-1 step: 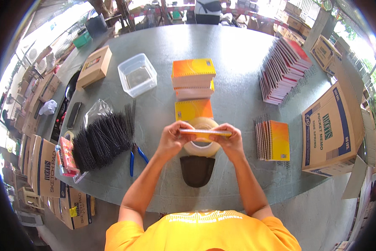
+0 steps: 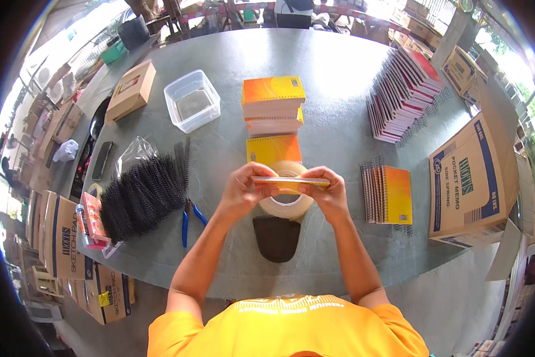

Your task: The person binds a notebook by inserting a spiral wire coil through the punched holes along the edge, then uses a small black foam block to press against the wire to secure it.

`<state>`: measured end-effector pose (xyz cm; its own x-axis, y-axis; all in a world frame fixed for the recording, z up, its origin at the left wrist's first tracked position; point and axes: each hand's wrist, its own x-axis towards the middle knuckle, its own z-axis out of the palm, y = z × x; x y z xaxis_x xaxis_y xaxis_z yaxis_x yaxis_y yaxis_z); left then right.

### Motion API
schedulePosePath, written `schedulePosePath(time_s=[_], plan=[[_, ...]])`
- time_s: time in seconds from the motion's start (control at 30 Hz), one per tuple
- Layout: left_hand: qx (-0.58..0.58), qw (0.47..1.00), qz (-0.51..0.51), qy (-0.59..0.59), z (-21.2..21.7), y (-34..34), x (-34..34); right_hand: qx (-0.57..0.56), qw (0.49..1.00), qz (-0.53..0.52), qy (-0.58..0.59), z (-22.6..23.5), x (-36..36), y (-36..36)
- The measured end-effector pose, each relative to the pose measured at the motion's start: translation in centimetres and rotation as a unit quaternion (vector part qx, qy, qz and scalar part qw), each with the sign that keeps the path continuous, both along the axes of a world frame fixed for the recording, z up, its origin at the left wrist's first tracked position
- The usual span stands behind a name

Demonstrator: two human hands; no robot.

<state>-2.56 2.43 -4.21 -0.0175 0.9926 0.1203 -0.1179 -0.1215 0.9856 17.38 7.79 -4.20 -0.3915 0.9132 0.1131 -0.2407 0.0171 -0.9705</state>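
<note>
Yellow and thin, the small notepad (image 2: 291, 184) sits edge-on between your two hands, held level above the roll of tape (image 2: 286, 205) and the dark pad (image 2: 276, 237) near your edge of the worktop (image 2: 339, 77). Your left hand (image 2: 243, 191) pinches its left end and your right hand (image 2: 328, 193) its right end, fingers curled over the top. With only fingertip pinches at the ends, the pad could probably twist or slide out and drop onto the tape roll; the loose heap of black spiral coils (image 2: 142, 196) and blue-handled pliers (image 2: 189, 219) close to your left elbow could snag a sleeve or get swept off. The worktop is a grey, rounded slab, crowded with a stack of orange notepads (image 2: 273, 104), a clear tub (image 2: 192, 100), fanned notebooks (image 2: 401, 95) and cardboard boxes (image 2: 466, 178), in a bright, cluttered open-sided workspace.
</note>
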Motion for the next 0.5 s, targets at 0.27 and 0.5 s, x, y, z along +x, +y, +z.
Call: schedulePosePath(time_s=[0.27, 0.5], plan=[[-0.065, 0.997, -0.006, 0.044, -1.3, 0.2, 0.7, 0.003, 0.996, 0.018, -0.082, -3.5, -1.0, 0.2], [-0.002, 0.998, 0.000, 0.062, -3.0, 0.1, 0.7, 0.478, 0.826, -0.142, -0.262, 3.5, -2.3, -1.4]])
